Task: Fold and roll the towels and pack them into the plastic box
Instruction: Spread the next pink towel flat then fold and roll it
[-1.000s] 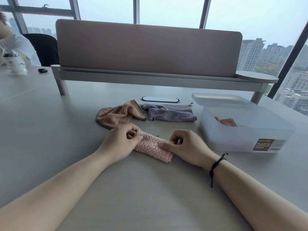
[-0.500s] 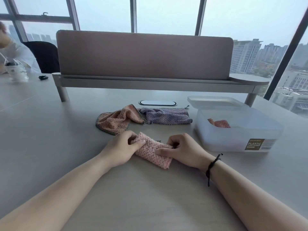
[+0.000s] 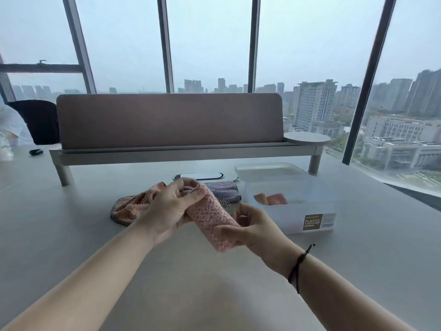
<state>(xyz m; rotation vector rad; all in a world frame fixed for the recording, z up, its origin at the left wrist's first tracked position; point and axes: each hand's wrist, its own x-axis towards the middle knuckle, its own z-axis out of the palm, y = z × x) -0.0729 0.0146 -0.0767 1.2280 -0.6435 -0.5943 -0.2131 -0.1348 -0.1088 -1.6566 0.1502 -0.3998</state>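
Rolled pink towel — off table now

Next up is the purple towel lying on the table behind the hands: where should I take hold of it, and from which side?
Judging by its pose, grip the purple towel at its right end, coming from above on the side toward the plastic box. It lies flat and stretched left to right; its left part is hidden behind the pink roll and beside the crumpled pink towel.
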